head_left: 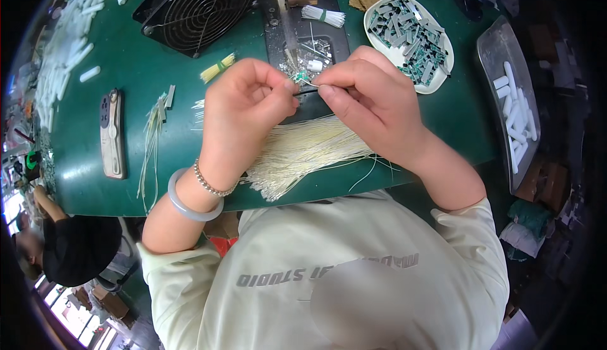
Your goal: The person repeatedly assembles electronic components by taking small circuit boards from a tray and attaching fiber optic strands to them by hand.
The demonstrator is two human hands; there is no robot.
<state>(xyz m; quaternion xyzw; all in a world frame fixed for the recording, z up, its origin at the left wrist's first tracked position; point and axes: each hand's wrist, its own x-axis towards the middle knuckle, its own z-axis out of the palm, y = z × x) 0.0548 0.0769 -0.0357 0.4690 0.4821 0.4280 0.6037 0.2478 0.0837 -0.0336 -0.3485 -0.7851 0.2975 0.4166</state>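
Note:
My left hand (pixel 243 97) pinches a tiny green part (pixel 301 77), perhaps a small circuit board, beneath the tip of a soldering iron (pixel 288 34). Opposite it, my right hand (pixel 373 100) has thumb and forefinger closed on a thin white wire (pixel 310 84) whose end reaches the green part. Whether wire and part are joined is too small to tell. Both hands are over a black stand (pixel 273 40) strewn with silvery bits. Just below them, a thick bundle of pale yellow wires (pixel 310 147) lies on the green table (pixel 76 185).
A black fan (pixel 196 12) stands at the far left, near white tubes (pixel 63 65). At the right are a white dish (pixel 447 65) of small boards and a metal tray (pixel 490 49) with white tubes. A phone-like device (pixel 112 135) lies left. Another person (pixel 79 249) sits at lower left.

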